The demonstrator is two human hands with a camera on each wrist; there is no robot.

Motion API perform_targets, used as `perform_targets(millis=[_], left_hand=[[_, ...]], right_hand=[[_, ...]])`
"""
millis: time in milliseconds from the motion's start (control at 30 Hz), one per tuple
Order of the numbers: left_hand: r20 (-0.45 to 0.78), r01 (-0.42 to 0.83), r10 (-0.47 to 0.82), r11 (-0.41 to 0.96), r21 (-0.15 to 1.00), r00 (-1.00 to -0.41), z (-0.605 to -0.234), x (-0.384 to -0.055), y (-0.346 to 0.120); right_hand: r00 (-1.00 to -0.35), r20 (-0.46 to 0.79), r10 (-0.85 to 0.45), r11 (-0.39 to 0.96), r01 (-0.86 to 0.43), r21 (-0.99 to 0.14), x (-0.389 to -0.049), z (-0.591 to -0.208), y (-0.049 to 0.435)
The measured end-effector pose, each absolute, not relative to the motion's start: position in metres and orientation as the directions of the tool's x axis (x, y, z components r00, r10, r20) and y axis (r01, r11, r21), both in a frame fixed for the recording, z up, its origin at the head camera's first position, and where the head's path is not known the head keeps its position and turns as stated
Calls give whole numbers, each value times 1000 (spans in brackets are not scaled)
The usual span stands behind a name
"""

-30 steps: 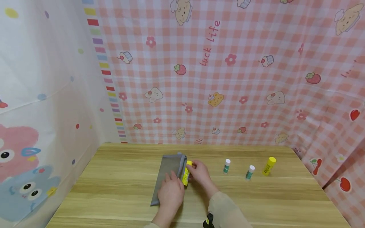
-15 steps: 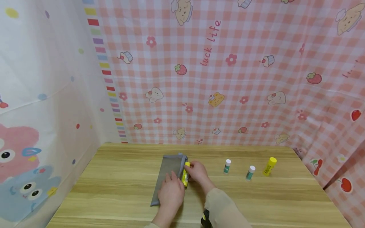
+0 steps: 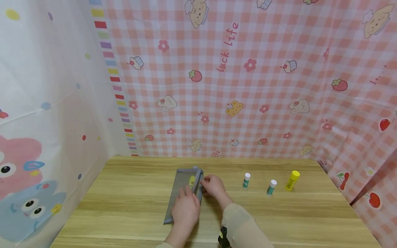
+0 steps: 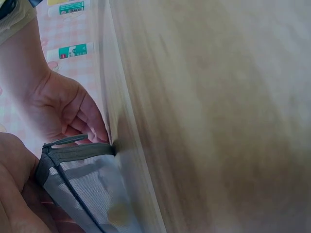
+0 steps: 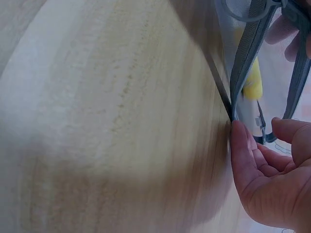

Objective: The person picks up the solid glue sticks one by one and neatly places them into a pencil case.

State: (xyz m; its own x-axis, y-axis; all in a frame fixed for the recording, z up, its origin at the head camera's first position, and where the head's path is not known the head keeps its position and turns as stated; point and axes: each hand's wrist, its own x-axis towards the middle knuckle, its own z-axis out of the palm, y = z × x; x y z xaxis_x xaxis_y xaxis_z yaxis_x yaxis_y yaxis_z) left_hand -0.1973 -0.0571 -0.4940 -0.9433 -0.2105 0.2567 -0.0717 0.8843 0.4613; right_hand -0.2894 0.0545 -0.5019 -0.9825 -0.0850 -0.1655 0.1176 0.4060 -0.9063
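A grey mesh zip pouch (image 3: 177, 193) lies on the table, its zip mouth on the right side parted. Inside it, a yellow glue stick (image 3: 192, 181) shows through the mesh; the right wrist view also shows the glue stick (image 5: 252, 82) within the mouth. My left hand (image 3: 186, 208) lies over the pouch, gripping the upper edge of its mouth. My right hand (image 3: 214, 186) is at the mouth, fingertips against the lower edge, thumb apart from the fingers and nothing held between them.
To the right stand two small white-capped glue sticks with green labels, a nearer glue stick (image 3: 271, 187) and a farther glue stick (image 3: 246, 181). Beyond them stands a larger yellow glue stick (image 3: 292, 181). Patterned curtains (image 3: 235, 86) border the wooden table (image 3: 124, 199).
The yellow glue stick has moved left from my right hand, through the mouth, into the pouch. My right fingers have let go of it. My left hand has stayed on the pouch.
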Motion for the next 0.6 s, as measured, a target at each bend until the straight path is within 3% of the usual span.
perform_targets(millis=[600], left_hand=[[316, -51, -208, 897, 440, -926, -494, -197, -58]], right_hand=[[-981, -45, -186, 321, -18, -947, -269, -503, 74]])
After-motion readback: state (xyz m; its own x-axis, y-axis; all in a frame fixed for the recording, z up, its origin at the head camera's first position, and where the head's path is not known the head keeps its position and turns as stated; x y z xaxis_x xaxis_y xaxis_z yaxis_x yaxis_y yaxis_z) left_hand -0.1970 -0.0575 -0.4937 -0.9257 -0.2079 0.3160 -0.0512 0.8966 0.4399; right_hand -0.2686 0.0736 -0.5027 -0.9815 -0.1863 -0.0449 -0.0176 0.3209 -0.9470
